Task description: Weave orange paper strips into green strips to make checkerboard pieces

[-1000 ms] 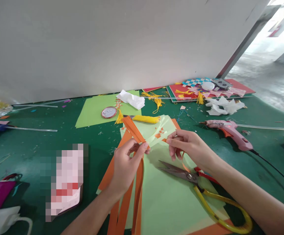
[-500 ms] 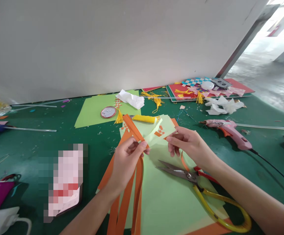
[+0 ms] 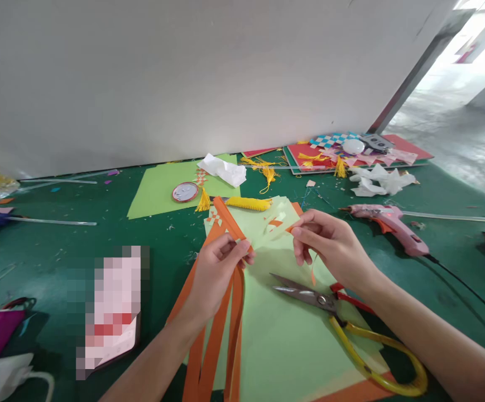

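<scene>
My left hand [image 3: 221, 268] is closed on folded orange paper strips [image 3: 230, 220], whose long tails [image 3: 215, 352] hang toward me past the wrist. To its right, my right hand [image 3: 326, 240] pinches the orange end of a small woven piece of orange and pale green paper strips [image 3: 276, 223], partly blurred. A thin orange strip [image 3: 313, 272] dangles under the right fingers. Beneath both hands lie pale green paper sheets [image 3: 284, 346] with orange sheets under them. Scissors [image 3: 321, 300] with yellow and red handles rest on the paper, blades slightly apart, below my right hand.
A yellow-handled cutter [image 3: 248, 204] lies beyond the hands, near a round tin [image 3: 185, 192]. On the right is a pink glue gun [image 3: 393, 226] with its cord. A phone [image 3: 112, 318] lies at left. Crumpled tissue [image 3: 382, 180] and red card [image 3: 418, 149] sit by the wall.
My right hand has shifted slightly to the right with the woven piece. The pale green strip that stuck up between the hands no longer stands out. My left hand stays nearly still.
</scene>
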`<state>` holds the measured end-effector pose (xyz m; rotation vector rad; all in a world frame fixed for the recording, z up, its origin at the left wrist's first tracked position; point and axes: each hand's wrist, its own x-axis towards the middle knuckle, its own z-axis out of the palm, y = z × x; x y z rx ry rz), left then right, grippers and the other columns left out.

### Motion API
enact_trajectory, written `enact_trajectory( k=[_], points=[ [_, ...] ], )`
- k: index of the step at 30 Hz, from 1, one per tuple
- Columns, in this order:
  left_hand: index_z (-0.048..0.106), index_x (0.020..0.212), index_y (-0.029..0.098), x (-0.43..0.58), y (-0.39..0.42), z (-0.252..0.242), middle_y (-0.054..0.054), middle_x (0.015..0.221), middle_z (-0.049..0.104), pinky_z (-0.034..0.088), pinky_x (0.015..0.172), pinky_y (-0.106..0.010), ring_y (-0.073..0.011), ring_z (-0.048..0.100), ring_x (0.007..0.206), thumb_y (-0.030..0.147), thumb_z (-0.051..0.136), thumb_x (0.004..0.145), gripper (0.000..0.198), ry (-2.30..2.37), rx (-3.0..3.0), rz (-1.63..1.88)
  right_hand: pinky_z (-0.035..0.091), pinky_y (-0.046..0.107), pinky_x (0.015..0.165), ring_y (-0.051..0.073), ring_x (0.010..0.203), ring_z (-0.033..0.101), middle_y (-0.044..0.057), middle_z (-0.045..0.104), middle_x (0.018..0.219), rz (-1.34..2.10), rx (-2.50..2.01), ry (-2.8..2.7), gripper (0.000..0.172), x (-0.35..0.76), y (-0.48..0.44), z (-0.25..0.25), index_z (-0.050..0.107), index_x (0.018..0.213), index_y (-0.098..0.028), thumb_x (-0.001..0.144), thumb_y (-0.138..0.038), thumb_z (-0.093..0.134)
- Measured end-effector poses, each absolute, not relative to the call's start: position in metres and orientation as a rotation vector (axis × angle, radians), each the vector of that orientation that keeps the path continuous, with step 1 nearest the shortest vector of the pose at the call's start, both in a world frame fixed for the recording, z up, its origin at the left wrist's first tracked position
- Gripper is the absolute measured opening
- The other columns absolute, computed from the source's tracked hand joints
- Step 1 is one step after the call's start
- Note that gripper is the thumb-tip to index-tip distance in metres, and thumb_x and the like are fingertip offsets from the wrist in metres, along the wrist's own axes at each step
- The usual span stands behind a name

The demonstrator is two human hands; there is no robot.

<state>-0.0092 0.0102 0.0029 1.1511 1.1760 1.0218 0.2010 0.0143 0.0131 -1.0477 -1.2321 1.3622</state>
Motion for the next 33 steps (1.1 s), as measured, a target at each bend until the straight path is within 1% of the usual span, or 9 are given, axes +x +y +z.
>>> enact_trajectory(
  k=[7, 11, 14, 15, 18, 21, 26, 30, 33],
  points=[
    [0.062, 0.069, 0.017, -0.0093, 0.0101, 0.0022, 0.001, 0.067, 0.065, 0.048, 0.061, -0.022, -0.0106, 0.06, 0.064, 0.037, 0.067, 0.084, 0.026, 1.192, 1.163, 0.994, 0.043, 0.023, 0.045, 0.011, 0.046, 0.058, -0.003, 0.064, 0.057, 1.363, -0.992, -1.231, 0.011, 0.2018, 0.0134, 0.0119, 0.059, 0.083, -0.02, 0.087, -0.028, 0.065],
    [0.063, 0.071, 0.017, -0.0082, 0.0111, 0.003, 0.0, 0.068, 0.066, 0.048, 0.061, -0.021, -0.0103, 0.061, 0.063, 0.036, 0.069, 0.083, 0.024, 1.16, 1.115, 0.985, 0.044, 0.023, 0.046, 0.011, 0.046, 0.058, -0.002, 0.065, 0.057, 1.376, -1.011, -1.284, 0.014, 0.2007, 0.0125, 0.0136, 0.058, 0.078, -0.02, 0.087, -0.028, 0.064],
    [0.063, 0.072, 0.017, -0.008, 0.0115, 0.0042, 0.001, 0.069, 0.066, 0.048, 0.061, -0.021, -0.0099, 0.061, 0.063, 0.036, 0.069, 0.083, 0.023, 1.091, 1.054, 0.969, 0.044, 0.023, 0.046, 0.011, 0.045, 0.057, -0.003, 0.064, 0.055, 1.349, -1.107, -1.26, 0.004, 0.2002, 0.0138, 0.0139, 0.058, 0.082, -0.02, 0.085, -0.02, 0.06],
    [0.063, 0.072, 0.017, -0.0081, 0.0115, 0.0046, 0.001, 0.068, 0.066, 0.048, 0.062, -0.021, -0.0097, 0.061, 0.063, 0.035, 0.069, 0.083, 0.022, 1.069, 1.043, 0.967, 0.043, 0.022, 0.045, 0.011, 0.045, 0.057, -0.003, 0.064, 0.055, 1.345, -1.144, -1.245, 0.004, 0.2001, 0.0144, 0.0137, 0.059, 0.084, -0.02, 0.083, -0.016, 0.059],
    [0.063, 0.072, 0.017, -0.0084, 0.0109, 0.0051, 0.002, 0.067, 0.065, 0.049, 0.062, -0.021, -0.0096, 0.062, 0.063, 0.034, 0.069, 0.083, 0.021, 1.03, 1.037, 0.964, 0.043, 0.022, 0.045, 0.011, 0.045, 0.058, -0.003, 0.063, 0.053, 1.374, -1.224, -1.208, 0.016, 0.2004, 0.016, 0.0125, 0.06, 0.085, -0.019, 0.075, -0.009, 0.052],
    [0.063, 0.071, 0.017, -0.009, 0.0098, 0.0046, 0.002, 0.066, 0.065, 0.049, 0.062, -0.022, -0.0098, 0.062, 0.063, 0.034, 0.069, 0.084, 0.022, 1.028, 1.051, 0.971, 0.042, 0.022, 0.045, 0.012, 0.044, 0.057, -0.003, 0.063, 0.052, 1.433, -1.276, -1.176, 0.017, 0.201, 0.0168, 0.0113, 0.059, 0.084, -0.019, 0.072, -0.01, 0.05],
    [0.065, 0.077, 0.018, -0.0093, 0.0087, 0.0044, 0.002, 0.068, 0.067, 0.05, 0.061, -0.022, -0.0095, 0.062, 0.062, 0.034, 0.069, 0.084, 0.019, 1.061, 1.108, 1.011, 0.041, 0.022, 0.043, 0.012, 0.042, 0.056, -0.002, 0.062, 0.052, 1.507, -1.319, -1.121, 0.013, 0.2004, 0.017, 0.0122, 0.058, 0.085, -0.018, 0.073, -0.014, 0.053],
    [0.065, 0.075, 0.018, -0.0086, 0.0081, 0.0059, 0.002, 0.068, 0.068, 0.05, 0.061, -0.02, -0.0096, 0.064, 0.063, 0.036, 0.068, 0.084, 0.021, 1.125, 1.183, 1.004, 0.041, 0.02, 0.044, 0.01, 0.042, 0.056, -0.002, 0.063, 0.053, 1.633, -1.222, -1.082, 0.006, 0.199, 0.0162, 0.0143, 0.058, 0.084, -0.018, 0.078, -0.018, 0.057],
    [0.065, 0.076, 0.019, -0.0086, 0.0068, 0.0059, 0.002, 0.068, 0.068, 0.051, 0.061, -0.019, -0.0099, 0.065, 0.065, 0.036, 0.068, 0.084, 0.02, 1.146, 1.231, 1.001, 0.039, 0.018, 0.041, 0.01, 0.041, 0.056, -0.003, 0.063, 0.053, 1.783, -1.143, -0.977, 0.008, 0.1997, 0.0165, 0.0131, 0.058, 0.086, -0.019, 0.078, -0.02, 0.06]
  ],
)
